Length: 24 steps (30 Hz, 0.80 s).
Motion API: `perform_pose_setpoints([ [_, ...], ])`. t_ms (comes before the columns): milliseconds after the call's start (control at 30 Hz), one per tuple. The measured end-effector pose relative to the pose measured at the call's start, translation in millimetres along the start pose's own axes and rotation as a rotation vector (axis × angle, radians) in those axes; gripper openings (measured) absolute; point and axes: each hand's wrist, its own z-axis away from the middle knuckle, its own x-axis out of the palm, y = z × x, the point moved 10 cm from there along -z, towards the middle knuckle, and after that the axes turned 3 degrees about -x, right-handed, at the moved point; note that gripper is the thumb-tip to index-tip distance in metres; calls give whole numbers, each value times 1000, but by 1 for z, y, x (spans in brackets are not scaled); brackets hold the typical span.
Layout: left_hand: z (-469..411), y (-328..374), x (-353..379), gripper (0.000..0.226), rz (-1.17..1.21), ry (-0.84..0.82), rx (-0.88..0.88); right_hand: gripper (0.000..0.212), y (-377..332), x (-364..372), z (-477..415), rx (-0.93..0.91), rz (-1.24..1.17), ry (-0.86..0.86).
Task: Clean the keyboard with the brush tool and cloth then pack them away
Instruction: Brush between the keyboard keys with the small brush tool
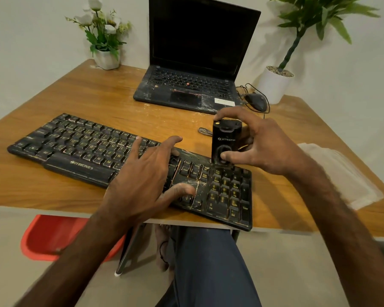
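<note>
At keyboard (80,151) rim — brush tool (225,140) in right hand (264,147), left hand (142,173) flat

Keyboard (82,151): on the desk (87,94), slanting along the front edge, right end reaching it.
Laptop (186,89): behind the keyboard, by the back edge.
Mouse (255,101): just right of the laptop.
Flower pot (108,59): back left corner.
Cloth (341,173): at the right edge.
Brush tool (225,138): upright at the keyboard's far right corner.
</note>
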Motion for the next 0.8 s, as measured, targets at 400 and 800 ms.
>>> perform_pose_setpoints([
  [400, -1, -1, -2, 102, 27, 21, -16, 68, -5, 11, -9, -36, -14, 41],
  [800, 0, 2, -5, 101, 43, 44, 8, 69, -7, 16, -16, -84, 133, 145],
])
